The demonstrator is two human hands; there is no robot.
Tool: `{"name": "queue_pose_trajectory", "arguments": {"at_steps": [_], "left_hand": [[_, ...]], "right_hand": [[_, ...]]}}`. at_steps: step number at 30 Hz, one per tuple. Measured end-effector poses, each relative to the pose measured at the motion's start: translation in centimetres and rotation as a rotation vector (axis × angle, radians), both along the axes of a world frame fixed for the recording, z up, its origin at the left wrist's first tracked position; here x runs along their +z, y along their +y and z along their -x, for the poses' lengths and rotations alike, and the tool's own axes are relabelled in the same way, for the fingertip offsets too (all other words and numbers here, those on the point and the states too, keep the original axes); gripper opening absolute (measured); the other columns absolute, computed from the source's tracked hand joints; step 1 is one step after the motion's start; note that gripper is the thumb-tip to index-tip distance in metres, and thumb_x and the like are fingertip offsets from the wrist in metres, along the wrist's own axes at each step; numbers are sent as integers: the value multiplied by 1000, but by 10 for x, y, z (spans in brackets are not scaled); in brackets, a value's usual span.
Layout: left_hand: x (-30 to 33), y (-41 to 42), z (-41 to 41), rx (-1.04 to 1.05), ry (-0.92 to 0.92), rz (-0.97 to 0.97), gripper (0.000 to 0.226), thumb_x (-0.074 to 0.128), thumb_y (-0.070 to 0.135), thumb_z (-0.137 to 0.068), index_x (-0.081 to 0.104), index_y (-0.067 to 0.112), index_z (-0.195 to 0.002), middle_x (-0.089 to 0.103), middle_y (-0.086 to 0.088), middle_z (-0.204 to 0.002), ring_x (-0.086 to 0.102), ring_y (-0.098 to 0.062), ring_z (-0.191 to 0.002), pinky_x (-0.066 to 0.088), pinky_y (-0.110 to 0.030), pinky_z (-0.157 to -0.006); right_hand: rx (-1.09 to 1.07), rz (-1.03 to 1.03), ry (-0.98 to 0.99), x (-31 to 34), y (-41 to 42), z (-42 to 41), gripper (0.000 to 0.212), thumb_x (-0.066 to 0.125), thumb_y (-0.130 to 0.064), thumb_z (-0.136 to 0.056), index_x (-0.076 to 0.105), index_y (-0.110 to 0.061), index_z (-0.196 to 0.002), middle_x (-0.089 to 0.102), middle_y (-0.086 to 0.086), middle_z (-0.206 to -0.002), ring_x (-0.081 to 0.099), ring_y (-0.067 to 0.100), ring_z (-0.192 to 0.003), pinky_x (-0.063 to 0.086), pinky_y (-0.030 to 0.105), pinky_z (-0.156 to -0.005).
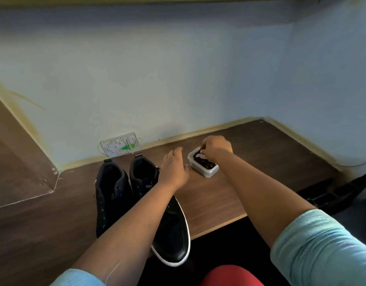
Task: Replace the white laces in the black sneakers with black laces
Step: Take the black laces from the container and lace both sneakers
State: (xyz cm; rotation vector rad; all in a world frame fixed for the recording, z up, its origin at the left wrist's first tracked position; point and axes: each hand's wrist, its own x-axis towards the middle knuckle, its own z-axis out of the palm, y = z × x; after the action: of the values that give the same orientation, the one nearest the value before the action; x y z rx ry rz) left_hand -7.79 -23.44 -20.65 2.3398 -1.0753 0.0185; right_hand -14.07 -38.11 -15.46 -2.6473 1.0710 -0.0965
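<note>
Two black sneakers stand side by side on the wooden desk, heels toward the wall: the left sneaker [111, 195] and the right sneaker [171, 230] with a white sole rim. No laces show in their eyelets. A small clear plastic tub [207, 172] to the right of them holds a bundle of black laces [204, 162]. My right hand [216, 148] reaches into the tub and pinches the laces. My left hand [175, 169] hovers between the right sneaker and the tub, fingers straight and relaxed, holding nothing.
A clear plastic panel with green marks [120, 146] leans against the pale blue wall behind the sneakers. The desk [219, 201] meets walls at the back and right. A dark object [332, 195] lies off the desk's right edge. A red surface [231, 275] sits below the front edge.
</note>
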Motion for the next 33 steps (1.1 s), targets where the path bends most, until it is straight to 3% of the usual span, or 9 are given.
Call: {"name": "queue_pose_trajectory", "arguments": {"at_steps": [6,10,13,17,20,23,25,29,33], "left_hand": [[20,-28,9,-55,196,58,48,49,30,-99,38,20,-144,42,-4,-146,47,-25,-129,40,-38,-104],[38,-53,20,-77,511,218,30,44,33,-99,56,20,-123,60,-5,-119,66,-21,-87,55,-41,-87],[48,-53,18,-86,453,179,30,38,25,-102,63,11,-106,63,-7,-104,60,-13,-70,53,-27,-70],[46,-51,3,-105,408,81,28,36,25,-103,61,14,-99,68,-8,-98,65,-16,-79,54,-40,-85],[57,-53,-4,-51,392,120,29,37,21,-102,65,11,-104,67,-1,-93,64,-14,-81,48,-28,-79],[85,-57,-3,-20,485,413,28,40,12,-101,66,18,-93,67,-1,-99,64,-18,-87,50,-31,-81],[109,-56,1,-107,570,562,33,38,9,-102,65,21,-90,66,1,-102,64,-16,-91,52,-28,-84],[143,-50,4,-239,581,671,31,39,7,-102,67,21,-96,65,3,-102,63,-10,-89,51,-18,-78],[127,-47,-3,-138,397,432,23,53,18,-97,61,24,-118,63,5,-108,62,-14,-91,51,-26,-79]], "right_hand": [[17,-200,-385,55,5,15,15,56,-19,-88,67,-11,-94,64,0,-86,60,17,-80,46,25,-66],[5,-642,-741,79,22,18,14,43,-16,-93,56,-10,-93,69,7,-92,63,18,-72,49,32,-64],[19,-794,-991,100,23,24,15,40,-16,-99,49,-16,-87,70,7,-86,59,15,-66,44,28,-62],[-3,-800,-1430,134,14,35,20,39,-14,-102,46,-17,-83,56,3,-72,47,12,-59,41,25,-59],[-21,-519,-1193,131,2,39,6,50,-25,-97,50,-19,-96,55,-2,-81,50,13,-68,42,30,-67],[70,-346,-462,97,-3,41,47,65,-22,-89,46,-18,-131,60,7,-113,58,23,-102,42,28,-84],[127,-315,-224,69,6,39,54,67,-21,-86,47,-18,-136,58,8,-127,55,23,-115,41,25,-85],[35,-378,-376,40,12,32,29,57,-29,-95,63,-15,-120,66,6,-116,60,20,-104,41,24,-80],[-23,-356,-634,64,4,31,22,48,-25,-100,65,-11,-101,63,3,-88,58,15,-77,39,14,-57]]}}
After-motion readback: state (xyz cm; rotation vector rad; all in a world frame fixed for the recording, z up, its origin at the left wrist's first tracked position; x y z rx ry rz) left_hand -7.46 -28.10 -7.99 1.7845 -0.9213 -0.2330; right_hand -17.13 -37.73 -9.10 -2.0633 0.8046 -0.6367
